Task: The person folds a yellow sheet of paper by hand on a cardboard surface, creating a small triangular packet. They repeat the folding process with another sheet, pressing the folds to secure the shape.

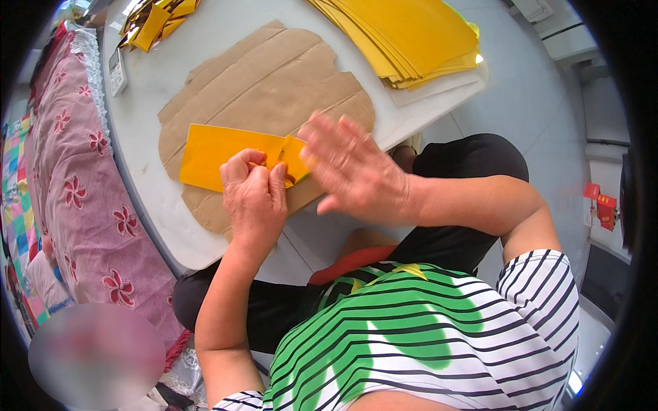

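Note:
A sheet of yellow-gold paper (211, 154) lies on a piece of brown cardboard (267, 87), its right end folded over. My left hand (254, 190) is on the paper near that fold, with thumb and bent fingers pinching at it; the exact grip is partly hidden. Over the folded end is my right hand (360, 172), blurred, its fingers spread and nothing seen in it. Whether its fingertips touch the paper cannot be told.
The cardboard rests on a white table (139, 154). A fanned stack of yellow paper (406, 36) lies at the far right corner, folded shiny gold pieces (154, 25) at the far left. Near them is a white calculator-like device (117, 74). A pink flowered cover (87, 169) borders the left.

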Demonstrator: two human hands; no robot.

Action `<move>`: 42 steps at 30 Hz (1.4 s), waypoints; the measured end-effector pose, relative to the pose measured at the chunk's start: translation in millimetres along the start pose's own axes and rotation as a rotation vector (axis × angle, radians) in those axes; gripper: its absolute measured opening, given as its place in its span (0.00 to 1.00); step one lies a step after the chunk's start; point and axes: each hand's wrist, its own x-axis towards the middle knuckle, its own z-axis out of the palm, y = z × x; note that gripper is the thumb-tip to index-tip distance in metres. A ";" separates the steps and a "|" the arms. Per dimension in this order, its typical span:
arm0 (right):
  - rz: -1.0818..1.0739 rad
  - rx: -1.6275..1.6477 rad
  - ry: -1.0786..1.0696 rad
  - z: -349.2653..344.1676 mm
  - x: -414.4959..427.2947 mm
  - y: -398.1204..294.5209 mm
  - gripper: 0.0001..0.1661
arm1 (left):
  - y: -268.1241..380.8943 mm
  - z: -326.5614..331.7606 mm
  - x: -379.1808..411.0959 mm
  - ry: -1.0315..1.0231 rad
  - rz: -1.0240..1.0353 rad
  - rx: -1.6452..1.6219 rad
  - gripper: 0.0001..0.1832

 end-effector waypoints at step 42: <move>-0.160 0.007 0.081 31.0 -17.3 -9.7 0.29 | -17.5 8.2 -7.1 0.032 0.101 -0.215 0.14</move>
